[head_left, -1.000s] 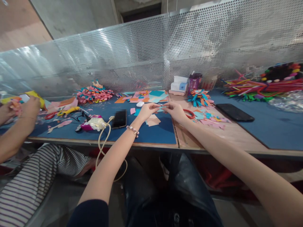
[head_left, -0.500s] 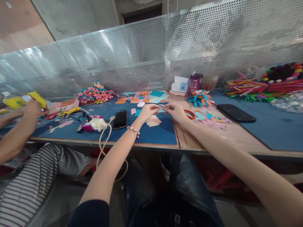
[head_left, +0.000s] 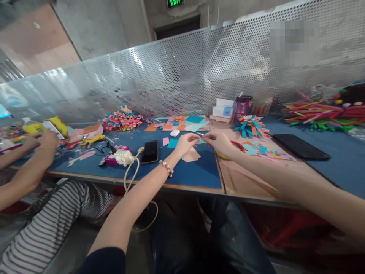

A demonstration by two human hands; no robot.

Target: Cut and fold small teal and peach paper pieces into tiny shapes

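Note:
My left hand (head_left: 186,143) and my right hand (head_left: 219,141) meet above the blue mat (head_left: 196,171), both pinching a small teal paper piece (head_left: 202,138) between their fingertips. A beaded bracelet (head_left: 167,168) sits on my left wrist. Tan paper scraps (head_left: 191,155) lie on the mat just under my hands. A red ring (head_left: 235,145) lies right behind my right hand.
A phone (head_left: 149,151) and a glue gun (head_left: 119,156) with a cord lie to the left. Another phone (head_left: 300,146) is on the right. Paper flowers (head_left: 122,118), a tissue box (head_left: 222,111), a purple jar (head_left: 242,105), pipe cleaners (head_left: 319,111). A person in striped trousers (head_left: 42,224) works at left.
The view has tilted up and shifted, so the table sits lower and to the right. My hands keep pinching the teal piece together. The neighbour's hand stays by the yellow packet.

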